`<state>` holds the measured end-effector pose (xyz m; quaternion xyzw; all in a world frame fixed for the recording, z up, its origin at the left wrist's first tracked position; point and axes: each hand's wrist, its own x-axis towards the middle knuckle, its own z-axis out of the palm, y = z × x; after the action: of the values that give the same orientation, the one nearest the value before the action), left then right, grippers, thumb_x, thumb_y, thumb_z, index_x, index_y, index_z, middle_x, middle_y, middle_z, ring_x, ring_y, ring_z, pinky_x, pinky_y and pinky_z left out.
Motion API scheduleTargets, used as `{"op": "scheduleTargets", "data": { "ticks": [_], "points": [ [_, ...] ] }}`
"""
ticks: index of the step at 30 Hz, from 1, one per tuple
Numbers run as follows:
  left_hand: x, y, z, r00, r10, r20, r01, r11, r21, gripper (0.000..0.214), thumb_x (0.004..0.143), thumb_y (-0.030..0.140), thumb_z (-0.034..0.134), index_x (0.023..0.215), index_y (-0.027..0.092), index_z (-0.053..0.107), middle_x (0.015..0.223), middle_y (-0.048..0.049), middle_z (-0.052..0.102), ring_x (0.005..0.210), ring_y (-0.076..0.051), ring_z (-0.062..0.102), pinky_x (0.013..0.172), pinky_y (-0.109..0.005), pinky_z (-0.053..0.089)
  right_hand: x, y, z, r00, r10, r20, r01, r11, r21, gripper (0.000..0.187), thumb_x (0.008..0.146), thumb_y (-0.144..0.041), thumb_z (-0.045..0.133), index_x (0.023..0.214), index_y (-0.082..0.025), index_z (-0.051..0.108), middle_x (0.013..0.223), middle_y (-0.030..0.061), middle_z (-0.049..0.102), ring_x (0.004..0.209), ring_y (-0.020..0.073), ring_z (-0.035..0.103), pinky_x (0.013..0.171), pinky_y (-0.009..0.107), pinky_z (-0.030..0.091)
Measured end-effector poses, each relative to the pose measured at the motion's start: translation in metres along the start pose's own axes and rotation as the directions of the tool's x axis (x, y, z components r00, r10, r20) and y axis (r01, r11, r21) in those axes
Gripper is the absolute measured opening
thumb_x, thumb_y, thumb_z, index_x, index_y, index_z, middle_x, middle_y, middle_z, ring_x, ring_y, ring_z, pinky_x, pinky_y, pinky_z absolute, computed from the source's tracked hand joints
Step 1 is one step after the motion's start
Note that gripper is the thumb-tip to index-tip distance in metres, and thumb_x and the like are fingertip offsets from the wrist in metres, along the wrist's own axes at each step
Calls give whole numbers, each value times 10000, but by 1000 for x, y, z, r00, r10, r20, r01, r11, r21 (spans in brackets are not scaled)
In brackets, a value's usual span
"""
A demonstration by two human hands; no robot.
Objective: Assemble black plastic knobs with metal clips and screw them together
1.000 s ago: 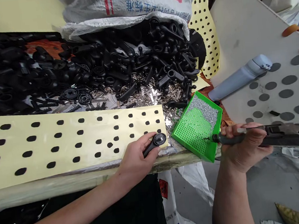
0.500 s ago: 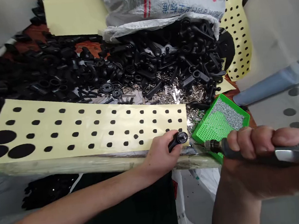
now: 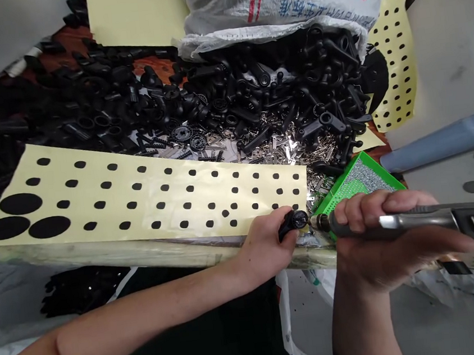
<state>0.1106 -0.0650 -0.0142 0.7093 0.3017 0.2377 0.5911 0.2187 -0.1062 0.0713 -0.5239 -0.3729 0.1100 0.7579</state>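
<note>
My left hand (image 3: 265,248) is closed around a small black plastic handle part (image 3: 293,222) at the table's front edge. My right hand (image 3: 379,241) grips a powered screwdriver (image 3: 428,220) that lies almost level, its tip touching the round end of that part. Just behind the two hands stands a green perforated tray (image 3: 358,183) with a heap of tiny silver screws at its far end.
A yellow backing sheet (image 3: 146,195) with black dots lies along the front edge. Behind it are a big pile of black plastic parts (image 3: 229,99), loose silver metal pieces (image 3: 297,148) and a white woven sack (image 3: 286,3). A pale blue bottle (image 3: 445,141) lies at right.
My right hand has swung the screwdriver left from the green tray to the black part. My left hand has tilted the part toward the tip. The view has shifted left.
</note>
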Motion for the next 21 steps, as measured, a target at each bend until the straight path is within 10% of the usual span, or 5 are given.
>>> {"op": "scheduleTargets", "data": {
  "ticks": [21],
  "points": [
    [1, -1, 1, 999, -31, 17, 31, 999, -27, 245, 786, 163, 574, 1019, 185, 647, 822, -14, 709, 705, -159, 639, 645, -268, 491, -2, 6, 0, 1000, -18, 11, 18, 1000, 14, 496, 670, -668, 712, 692, -214, 512, 480, -108, 426, 361, 58, 396, 365, 204, 353]
  ]
}}
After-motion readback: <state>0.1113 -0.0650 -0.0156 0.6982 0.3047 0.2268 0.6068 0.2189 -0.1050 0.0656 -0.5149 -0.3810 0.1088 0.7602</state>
